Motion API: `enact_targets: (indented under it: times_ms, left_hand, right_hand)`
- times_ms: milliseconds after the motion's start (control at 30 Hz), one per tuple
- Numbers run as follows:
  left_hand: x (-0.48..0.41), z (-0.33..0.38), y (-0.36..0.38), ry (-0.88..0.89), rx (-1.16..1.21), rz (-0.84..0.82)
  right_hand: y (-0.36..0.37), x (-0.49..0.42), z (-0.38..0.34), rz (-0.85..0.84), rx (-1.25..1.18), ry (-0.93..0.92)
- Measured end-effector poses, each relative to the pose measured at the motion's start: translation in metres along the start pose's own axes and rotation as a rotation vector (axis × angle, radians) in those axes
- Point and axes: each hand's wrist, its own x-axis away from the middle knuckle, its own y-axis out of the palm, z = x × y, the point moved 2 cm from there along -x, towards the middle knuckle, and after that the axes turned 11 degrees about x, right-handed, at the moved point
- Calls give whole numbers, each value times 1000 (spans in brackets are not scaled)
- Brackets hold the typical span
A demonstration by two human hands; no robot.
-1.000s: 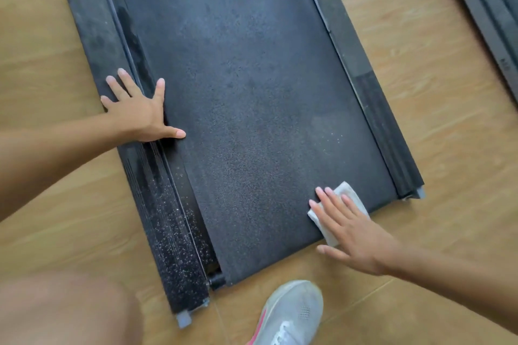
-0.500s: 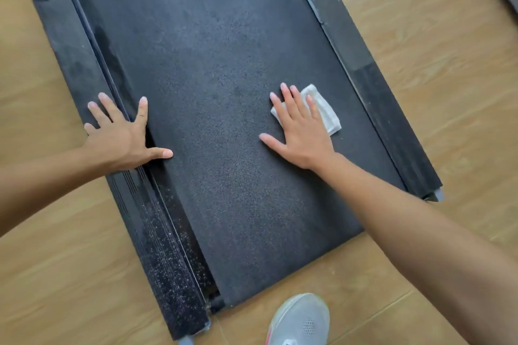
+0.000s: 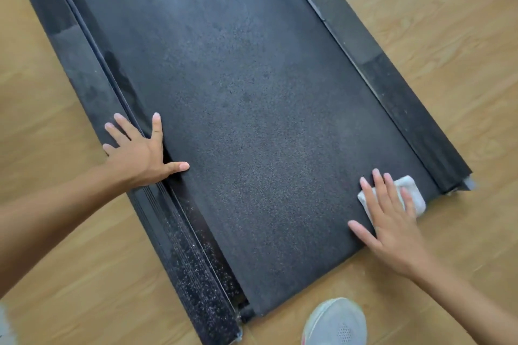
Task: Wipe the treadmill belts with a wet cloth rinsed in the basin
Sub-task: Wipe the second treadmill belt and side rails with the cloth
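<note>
A black treadmill belt (image 3: 246, 126) runs diagonally across the wooden floor, with dark side rails on both edges. My right hand (image 3: 392, 221) lies flat with straight fingers on a small folded white cloth (image 3: 412, 190), pressing it onto the belt's near right corner. My left hand (image 3: 140, 154) rests spread and flat across the left rail and the belt's left edge, holding nothing. The basin is not in view.
The left side rail (image 3: 196, 274) is speckled with pale dust near its end. The right side rail (image 3: 403, 103) ends near the cloth. A grey sneaker (image 3: 336, 322) stands on the wooden floor (image 3: 448, 36) just below the belt's end.
My right hand has slid the cloth from the middle of the belt back down toward the near right corner. My left hand stays planted on the left rail.
</note>
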Motion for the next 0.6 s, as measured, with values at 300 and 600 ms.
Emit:
enact_targets:
  times_ms: [300, 600]
  left_hand:
    - [6, 2, -4, -11, 6, -16]
    - [1, -3, 1, -1, -4, 10]
  right_hand:
    - [-82, -239, -11, 125, 43, -101]
    - [-20, -47, 15, 17, -38, 14]
